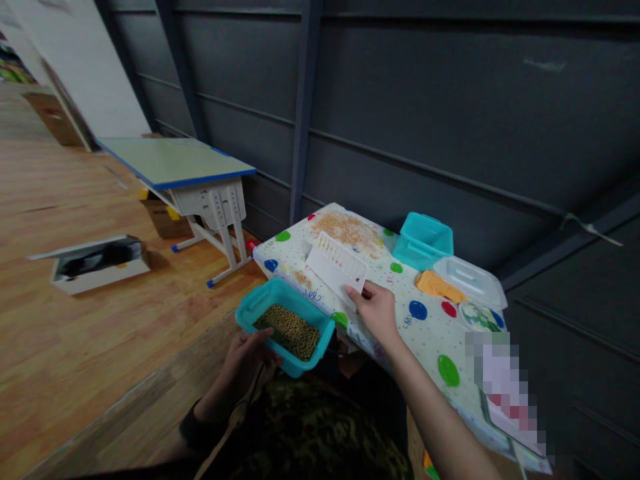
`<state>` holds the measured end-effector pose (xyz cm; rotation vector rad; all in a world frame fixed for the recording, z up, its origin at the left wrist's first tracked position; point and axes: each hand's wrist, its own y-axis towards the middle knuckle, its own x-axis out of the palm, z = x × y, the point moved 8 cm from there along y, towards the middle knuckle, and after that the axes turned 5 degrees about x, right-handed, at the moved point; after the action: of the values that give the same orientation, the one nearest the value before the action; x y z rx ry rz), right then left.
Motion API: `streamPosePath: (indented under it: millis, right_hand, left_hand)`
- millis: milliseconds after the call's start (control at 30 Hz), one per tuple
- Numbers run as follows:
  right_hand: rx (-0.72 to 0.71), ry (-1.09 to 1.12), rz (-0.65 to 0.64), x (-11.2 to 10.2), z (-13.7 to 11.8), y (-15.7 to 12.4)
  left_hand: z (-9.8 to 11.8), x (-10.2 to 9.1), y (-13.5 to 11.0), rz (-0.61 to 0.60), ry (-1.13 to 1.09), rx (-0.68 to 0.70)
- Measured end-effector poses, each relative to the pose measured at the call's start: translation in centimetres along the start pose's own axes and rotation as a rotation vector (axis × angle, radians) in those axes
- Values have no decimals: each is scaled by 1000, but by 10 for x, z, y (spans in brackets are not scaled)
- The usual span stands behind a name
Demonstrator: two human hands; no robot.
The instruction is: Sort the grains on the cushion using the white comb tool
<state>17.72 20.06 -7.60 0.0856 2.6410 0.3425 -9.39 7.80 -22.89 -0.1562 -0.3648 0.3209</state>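
Observation:
My left hand (253, 350) grips the near side of a turquoise plastic tub (245, 310), its thumb over the rim. Small round greenish-brown beans (293, 332) lie inside the tub, which is held beside the table's front edge. Between the thumb and fingers of my right hand (375, 307) is the near end of a white slotted plastic board (333, 273), tilted above the tabletop. The slots run along its far edge. Beyond the board, pale beans (345, 230) are spread on the patterned tablecloth (380, 283), and a smaller patch (303, 279) lies near the front edge.
A second turquoise tub (425, 240) stands by the dark wall panels. Near it are a clear lid (473, 283), an orange cloth (440, 287) and a round clear lid or dish (479, 315). A desk (185, 163) and an open white box (100, 270) are at left.

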Motion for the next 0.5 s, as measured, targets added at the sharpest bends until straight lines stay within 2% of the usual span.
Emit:
streamPosePath:
  millis: [200, 333, 500]
  right_hand:
    - [-63, -81, 137, -6, -5, -64]
    - [-155, -145, 160, -4, -19, -80]
    - [-260, -195, 149, -2, -35, -92]
  left_hand:
    - [-1, -5, 10, 15, 54, 4]
    - [2, -5, 13, 19, 74, 0]
    - [15, 2, 8, -6, 98, 13]
